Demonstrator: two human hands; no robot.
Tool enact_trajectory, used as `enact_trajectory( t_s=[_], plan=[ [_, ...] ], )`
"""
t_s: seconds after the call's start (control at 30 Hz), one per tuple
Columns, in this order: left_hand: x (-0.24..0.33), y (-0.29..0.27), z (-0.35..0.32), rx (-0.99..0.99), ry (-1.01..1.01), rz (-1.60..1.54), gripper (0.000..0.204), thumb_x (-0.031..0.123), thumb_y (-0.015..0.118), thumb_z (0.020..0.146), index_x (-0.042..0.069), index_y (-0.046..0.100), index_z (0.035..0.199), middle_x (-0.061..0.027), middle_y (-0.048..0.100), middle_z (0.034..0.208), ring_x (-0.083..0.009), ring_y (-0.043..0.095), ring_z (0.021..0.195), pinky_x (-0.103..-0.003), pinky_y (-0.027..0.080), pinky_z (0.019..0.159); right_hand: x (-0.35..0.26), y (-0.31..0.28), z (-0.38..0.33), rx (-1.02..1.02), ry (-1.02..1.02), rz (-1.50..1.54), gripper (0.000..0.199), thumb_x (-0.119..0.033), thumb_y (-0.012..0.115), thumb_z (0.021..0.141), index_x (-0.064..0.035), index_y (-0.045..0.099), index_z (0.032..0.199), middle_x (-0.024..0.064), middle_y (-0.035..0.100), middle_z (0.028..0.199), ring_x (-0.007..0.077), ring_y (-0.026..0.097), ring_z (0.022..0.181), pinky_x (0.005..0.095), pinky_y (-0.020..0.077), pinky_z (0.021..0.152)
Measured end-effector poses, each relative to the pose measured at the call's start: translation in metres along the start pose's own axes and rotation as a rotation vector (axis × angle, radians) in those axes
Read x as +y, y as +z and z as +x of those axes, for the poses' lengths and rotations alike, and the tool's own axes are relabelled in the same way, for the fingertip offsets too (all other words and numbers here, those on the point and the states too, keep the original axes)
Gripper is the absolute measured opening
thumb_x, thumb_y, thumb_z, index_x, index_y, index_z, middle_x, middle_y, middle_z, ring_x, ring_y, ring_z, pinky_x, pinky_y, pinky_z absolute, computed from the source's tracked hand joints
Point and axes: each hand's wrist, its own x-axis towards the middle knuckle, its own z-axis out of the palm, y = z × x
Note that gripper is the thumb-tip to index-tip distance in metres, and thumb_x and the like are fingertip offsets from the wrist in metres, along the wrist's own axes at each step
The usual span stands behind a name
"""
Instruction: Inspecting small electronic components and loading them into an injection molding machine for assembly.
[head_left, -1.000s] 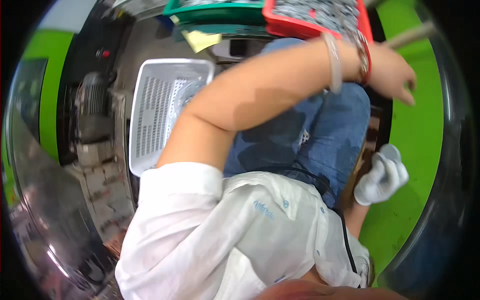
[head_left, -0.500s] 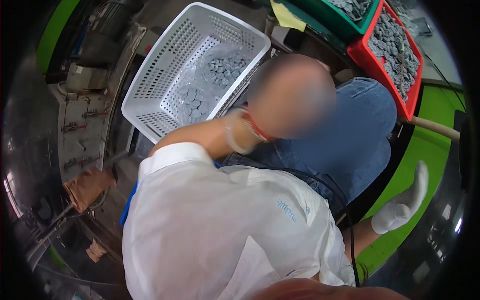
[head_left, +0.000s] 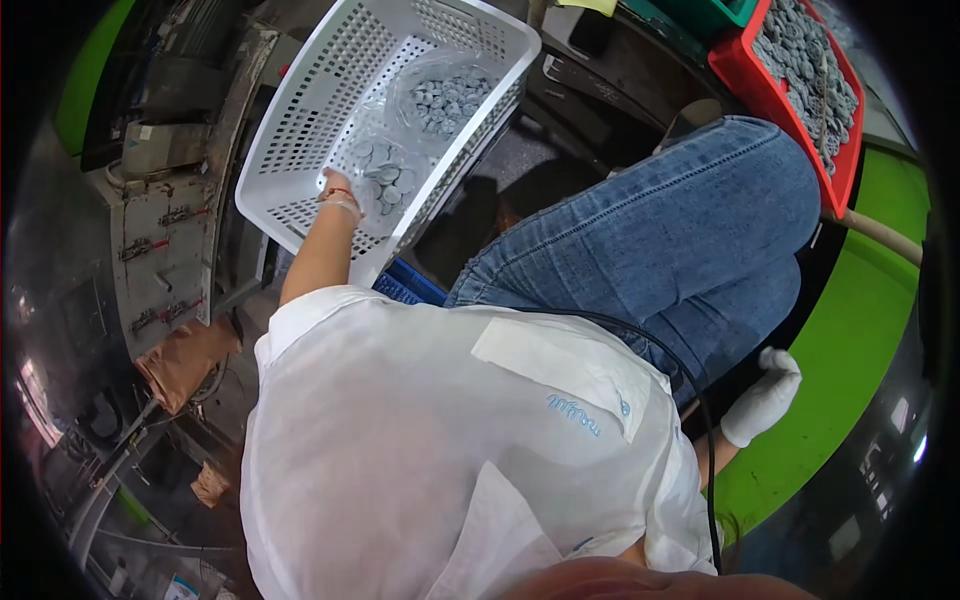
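My bare left hand (head_left: 336,183), with a red band and a pale band at the wrist, reaches into the white perforated plastic basket (head_left: 262,165). It is beside a clear plastic bag (head_left: 383,186) of flat round grey pieces; most of its fingers are hidden, so whether it grips the bag does not show. A second clear bag (head_left: 447,100), filled with similar grey pieces, lies farther back in the basket. On the right, my right hand (head_left: 762,403) wears a white glove. Its fingers are loosely bent above the green floor strip, with nothing visible in them.
A red bin (head_left: 843,180) full of grey ring-like pieces stands at the upper right, beside a green bin (head_left: 722,14). My jeans-covered legs (head_left: 640,225) fill the middle. A black cable (head_left: 708,470) hangs over my shirt. Metal equipment (head_left: 165,245) stands at left.
My left hand has moved from a blurred spot over my legs leftward into the basket. The gloved right hand has lowered, and its outstretched fingers have bent. The view has shifted slightly.
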Motion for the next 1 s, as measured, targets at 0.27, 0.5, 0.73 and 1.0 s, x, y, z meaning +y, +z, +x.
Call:
enact_trajectory(
  t_s=[0.27, 0.5, 0.73, 1.0],
  plan=[
    [0.037, 0.04, -0.151, -0.1, 1.194, 0.462, 0.067, 0.037, 0.063, 0.086, -0.004, 0.041, 0.135, -0.0241, 0.043, 0.139, -0.0389, 0.038, 0.132, -0.046, 0.029, 0.11, 0.001, -0.015, -0.014, 0.148, 0.026, 0.524, 0.09, -0.064, 0.035, 0.092, -0.0053, 0.002, 0.152, 0.0308, 0.011, 0.153, 0.0472, 0.035, 0.133, 0.0489, 0.0371, 0.108],
    [-0.025, 0.027, -0.529, -1.672, 1.845, -0.278, 0.07, 0.011, 0.072, 0.082, 0.002, 0.035, 0.141, -0.0177, 0.038, 0.144, -0.0296, 0.036, 0.135, -0.039, 0.028, 0.111, -0.059, 0.002, 0.034, -0.199, 0.082, 1.71, 0.084, -0.063, 0.035, 0.093, -0.0049, 0.018, 0.151, 0.0248, 0.006, 0.157, 0.0421, 0.006, 0.145, 0.0537, 0.008, 0.118],
    [-0.14, 0.003, -0.682, -2.56, 0.73, 0.398, 0.07, 0.015, 0.081, 0.078, 0.005, 0.045, 0.137, -0.0087, 0.055, 0.129, -0.02, 0.051, 0.12, -0.035, 0.04, 0.104, -0.104, 0.007, 0.062, -0.431, -0.35, 1.85, 0.071, -0.06, 0.032, 0.097, -0.0107, 0.035, 0.147, 0.0181, 0.033, 0.149, 0.0389, 0.034, 0.131, 0.0534, 0.0257, 0.11],
    [-0.152, 0.02, -0.661, -2.441, 1.316, 0.02, 0.042, 0.009, 0.076, 0.073, 0.004, 0.059, 0.111, -0.0101, 0.066, 0.105, -0.0241, 0.065, 0.098, -0.033, 0.051, 0.087, -0.105, 0.041, 0.044, 0.067, -0.692, 0.905, 0.03, -0.03, 0.05, 0.098, -0.0086, 0.041, 0.08, 0.0081, 0.043, 0.088, 0.0188, 0.049, 0.067, 0.0306, 0.0443, 0.055]
  ],
)
